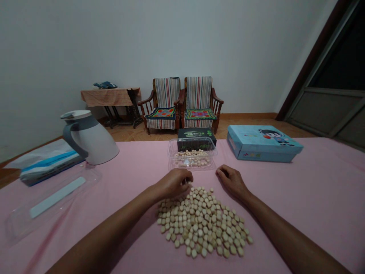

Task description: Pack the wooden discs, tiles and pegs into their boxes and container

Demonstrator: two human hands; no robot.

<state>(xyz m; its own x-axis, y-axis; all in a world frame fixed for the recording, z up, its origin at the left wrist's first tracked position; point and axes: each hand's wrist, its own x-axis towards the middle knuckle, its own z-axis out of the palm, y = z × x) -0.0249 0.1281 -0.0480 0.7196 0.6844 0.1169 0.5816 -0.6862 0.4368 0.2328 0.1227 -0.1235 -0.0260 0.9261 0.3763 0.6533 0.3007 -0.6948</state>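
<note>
A heap of small pale seeds (203,220) lies on the pink tablecloth (299,198) in front of me. My left hand (174,183) rests at the far left edge of the heap, its fingers curled together over some seeds. My right hand (231,179) lies on the cloth just beyond the heap's far right side, fingers bent loosely, and I cannot see anything in it. Behind both hands stands a clear plastic tray (192,154) with several of the same seeds in it.
A white jug (87,137) and a blue-and-white packet (48,161) sit at the left, with a clear plastic lid (54,198) nearer me. A black box (196,134) and a light-blue carton (262,143) stand at the back. Two striped armchairs (182,102) face the table.
</note>
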